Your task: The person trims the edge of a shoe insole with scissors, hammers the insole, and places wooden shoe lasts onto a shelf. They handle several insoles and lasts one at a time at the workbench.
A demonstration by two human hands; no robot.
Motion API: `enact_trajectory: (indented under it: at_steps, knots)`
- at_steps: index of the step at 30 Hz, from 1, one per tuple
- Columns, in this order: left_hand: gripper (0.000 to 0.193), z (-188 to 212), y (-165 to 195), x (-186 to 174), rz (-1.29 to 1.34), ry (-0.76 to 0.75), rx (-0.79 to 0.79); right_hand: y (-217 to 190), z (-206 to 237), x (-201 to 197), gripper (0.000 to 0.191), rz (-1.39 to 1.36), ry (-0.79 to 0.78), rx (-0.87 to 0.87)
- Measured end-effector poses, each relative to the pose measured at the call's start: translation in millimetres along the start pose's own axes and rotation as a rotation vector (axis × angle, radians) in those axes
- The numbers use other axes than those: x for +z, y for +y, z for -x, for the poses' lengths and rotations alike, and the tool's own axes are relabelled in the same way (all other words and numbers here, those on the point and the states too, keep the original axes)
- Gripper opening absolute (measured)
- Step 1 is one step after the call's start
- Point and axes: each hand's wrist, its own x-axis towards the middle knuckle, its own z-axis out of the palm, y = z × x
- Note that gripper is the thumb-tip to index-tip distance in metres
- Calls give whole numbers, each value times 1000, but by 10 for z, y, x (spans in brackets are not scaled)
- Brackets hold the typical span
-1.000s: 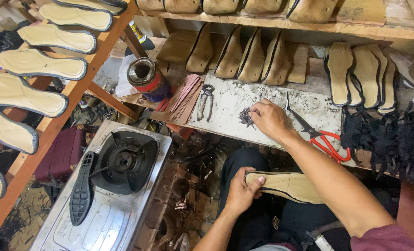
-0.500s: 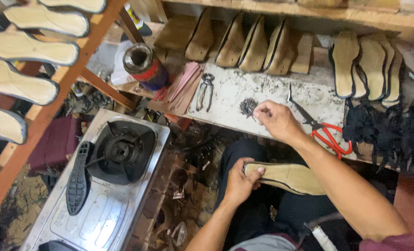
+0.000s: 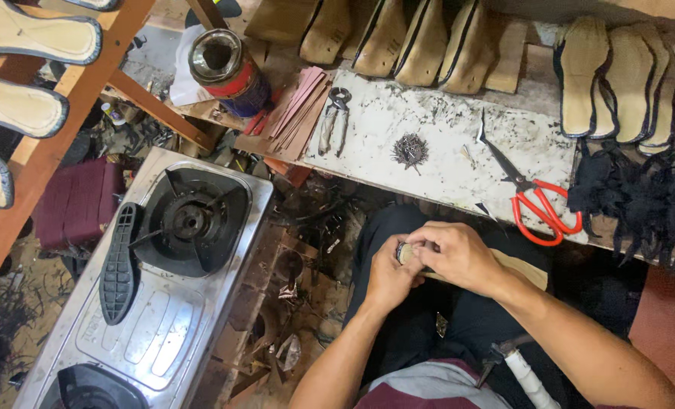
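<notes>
Over my lap, both hands meet on a tan shoe insole [image 3: 523, 266]. My left hand [image 3: 388, 274] grips its near end. My right hand [image 3: 456, 254] closes over the same end, fingertips pinched at the edge; whether it holds a small nail I cannot tell. A small pile of dark nails [image 3: 410, 149] lies on the white worktop [image 3: 443, 174] just beyond my hands. Red-handled scissors [image 3: 531, 198] lie to the right of the nails, and metal pincers [image 3: 335, 115] lie to the left.
A gas stove [image 3: 156, 303] stands at lower left with a black sole [image 3: 118, 261] lying on it. A tin can [image 3: 228, 70] stands at the worktop's left end. Insoles line a wooden rack [image 3: 42, 159] and the shelf above. Black straps [image 3: 640, 201] heap at right.
My right hand left the nail pile on the worktop and came down to my lap, joining the left hand on the insole's end. The view moved closer.
</notes>
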Motion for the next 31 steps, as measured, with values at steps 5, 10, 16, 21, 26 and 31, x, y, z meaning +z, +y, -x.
enact_trajectory:
  at_steps: [5,10,16,21,26,31]
  knots:
    - [26,11,24,-13,24,-6,31,-86,-62,9,26,20,-45,21]
    - [25,22,64,-15,47,-9,-2,-132,-128,31,23,85,-33,-78]
    - [24,20,95,-28,8,4,25,-176,-121,47,21,81,-19,-51]
    - [26,9,64,-32,-33,16,38,-199,-107,76,18,87,14,-27]
    - [27,-39,-79,-41,-277,120,325,-260,-57,131,15,215,68,-218]
    - [26,-64,-256,-25,-251,140,430,-337,-81,222,21,384,-27,-294]
